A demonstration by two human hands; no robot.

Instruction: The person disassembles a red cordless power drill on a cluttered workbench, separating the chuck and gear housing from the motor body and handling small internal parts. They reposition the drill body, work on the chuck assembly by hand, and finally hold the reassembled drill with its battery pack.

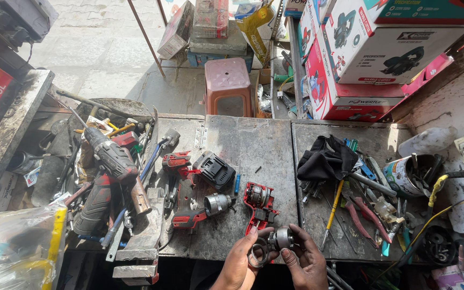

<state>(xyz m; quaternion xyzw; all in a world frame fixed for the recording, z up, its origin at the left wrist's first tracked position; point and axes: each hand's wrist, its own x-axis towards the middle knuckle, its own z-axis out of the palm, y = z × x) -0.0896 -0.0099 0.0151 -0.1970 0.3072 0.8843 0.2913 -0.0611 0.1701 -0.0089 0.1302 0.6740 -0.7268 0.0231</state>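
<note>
Both hands are working at the near edge of the bench (253, 145). Left hand (241, 263) is curling thumb and fingers around a metal ring (257, 256), pinching it from the left side. Right hand (304, 263) is gripping a small cylindrical motor/gear part (283, 238) between thumb and fingertips (287, 261), fingers pressed close on it. The cylindrical part is sitting just above and right of the ring, the two touching or nearly so; cannot tell if they are mated.

Just above the fingertips, an opened red drill housing half (260, 207) is lying on the bench, internals facing up, its lower end almost touching the left thumb. Left of it, a chuck with gearbox (218, 203) is lying on its side beside another red-and-black housing piece (189, 217). A black battery pack (216, 169) is sitting further up, a small blue bit (237, 183) beside it.

Further left, an assembled cordless drill (111, 158) is lying on a heap of tools. Right of the hands, a yellow-handled screwdriver (333, 212), red pliers (358, 215) and a black cloth (326, 158) are lying about, with a tin can (404, 174) of tools beyond. A pink plastic stool (227, 86) is standing past the bench.
</note>
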